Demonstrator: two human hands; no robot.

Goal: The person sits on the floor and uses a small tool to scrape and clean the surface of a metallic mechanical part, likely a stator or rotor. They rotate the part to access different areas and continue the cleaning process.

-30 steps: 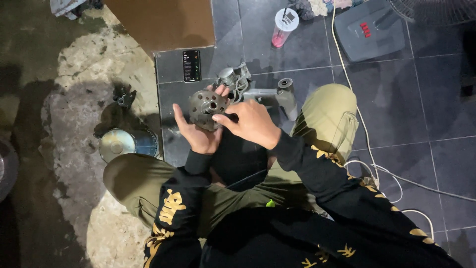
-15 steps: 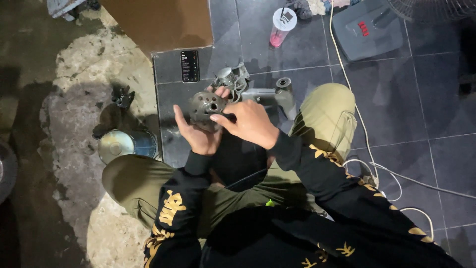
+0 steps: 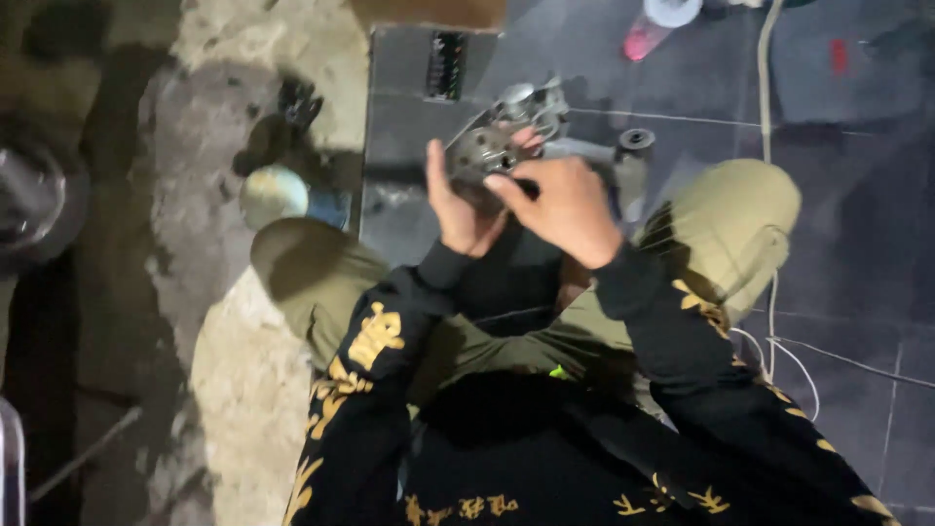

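Hands (image 3: 458,209) shifted left, metal disc (image 3: 482,156) gripped

pink cup (image 3: 654,23) top | white cable (image 3: 769,78) right | round tin (image 3: 276,192) left | dark tiles (image 3: 857,234)

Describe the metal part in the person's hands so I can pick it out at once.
Start at the bent knees in olive trousers; between them both hands meet. The left hand and right hand hold a round grey metal part, its face dotted with holes, unlike the plain grey tool behind it.
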